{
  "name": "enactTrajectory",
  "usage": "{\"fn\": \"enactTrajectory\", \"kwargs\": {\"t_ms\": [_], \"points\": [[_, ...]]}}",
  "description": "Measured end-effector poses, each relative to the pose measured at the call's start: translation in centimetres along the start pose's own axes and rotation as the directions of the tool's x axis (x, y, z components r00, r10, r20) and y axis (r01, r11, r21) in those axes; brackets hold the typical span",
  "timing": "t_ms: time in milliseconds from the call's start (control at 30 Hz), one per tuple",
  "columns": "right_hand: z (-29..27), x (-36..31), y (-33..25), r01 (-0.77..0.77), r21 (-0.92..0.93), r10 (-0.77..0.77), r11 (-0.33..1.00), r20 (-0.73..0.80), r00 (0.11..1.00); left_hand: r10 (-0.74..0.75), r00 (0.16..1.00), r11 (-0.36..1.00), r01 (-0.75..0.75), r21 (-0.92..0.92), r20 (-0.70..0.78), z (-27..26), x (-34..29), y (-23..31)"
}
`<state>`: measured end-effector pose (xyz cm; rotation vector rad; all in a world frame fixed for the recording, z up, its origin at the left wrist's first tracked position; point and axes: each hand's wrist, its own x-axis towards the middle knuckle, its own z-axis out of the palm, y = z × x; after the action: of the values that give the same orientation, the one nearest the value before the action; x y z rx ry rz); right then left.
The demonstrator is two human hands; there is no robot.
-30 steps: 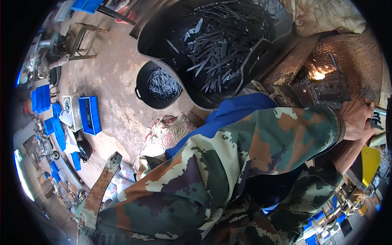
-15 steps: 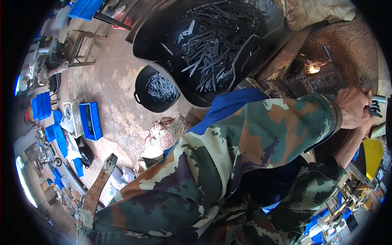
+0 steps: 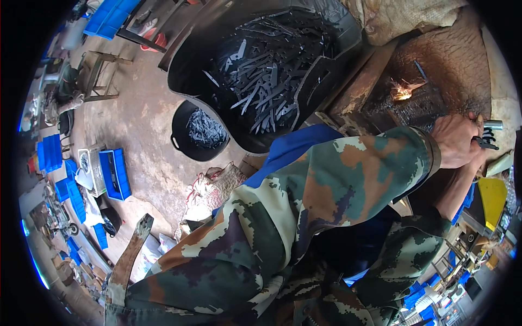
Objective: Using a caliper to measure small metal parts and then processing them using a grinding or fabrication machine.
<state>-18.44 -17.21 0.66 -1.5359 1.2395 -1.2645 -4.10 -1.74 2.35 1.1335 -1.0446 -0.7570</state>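
My left hand [image 3: 455, 140] is closed, its arm in a camouflage sleeve stretched across to the right. Beyond its fingers stick out several dark flat metal pieces [image 3: 485, 143], and a shiny metal cylinder [image 3: 493, 125] shows beside them. My right hand [image 3: 476, 160] comes up from below and meets the left one; its fingers are mostly hidden behind it. Just past the hands, bright sparks [image 3: 402, 91] fly over a wet, dark, grimy trough [image 3: 405, 111]. A thin grey strip [image 3: 420, 70] stands near the sparks.
A large black tub [image 3: 182, 70] holds many dark flat metal blades [image 3: 266, 81]. Next to it is a smaller black bucket [image 3: 179, 127] of small grey pieces. Blue bins [image 3: 126, 182], a wooden stool [image 3: 97, 76] and a woven sack [image 3: 215, 187] stand on the floor.
The whole view has shifted slightly, so the tub and both hands sit further left in it. The sparks have spread wider to the right. My hands keep their grip together.
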Motion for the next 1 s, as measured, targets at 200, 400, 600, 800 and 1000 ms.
{"fn": "enactTrajectory", "kwargs": {"t_ms": [200, 400, 600, 800, 1000], "points": [[0.6, -0.9, -1.1, 0.014, 0.017, -0.015, 1.0, 0.008, 1.0, 0.002, 1.0, 1.0, -0.002, -0.004, 0.014, -0.6, -0.1, 0.5], [1.1, -1.5, -1.4, 0.009, 0.087, -0.013, 0.996, 0.046, 0.999, 0.008, 1.0, 0.999, -0.008, 0.038, 0.005, -0.9, -0.3, 0.8], [1.5, -1.8, -1.8, 0.016, -0.003, -0.016, 1.0, 0.091, 0.996, 0.058, 0.997, 0.99, -0.052, 0.129, -0.046, -2.1, -0.8, 1.3], [2.2, -3.9, -2.9, -0.017, -0.087, 0.017, 0.996, 0.001, 1.0, -0.03, 1.0, 0.987, 0.029, 0.159, 0.009, -4.5, -1.1, 3.3], [0.6, -15.5, -8.1, -0.131, -0.07, 0.136, 0.989, 0.07, 0.988, -0.081, 0.997, 0.97, 0.075, 0.23, 0.017, -4.7, -1.2, 3.3]]}}
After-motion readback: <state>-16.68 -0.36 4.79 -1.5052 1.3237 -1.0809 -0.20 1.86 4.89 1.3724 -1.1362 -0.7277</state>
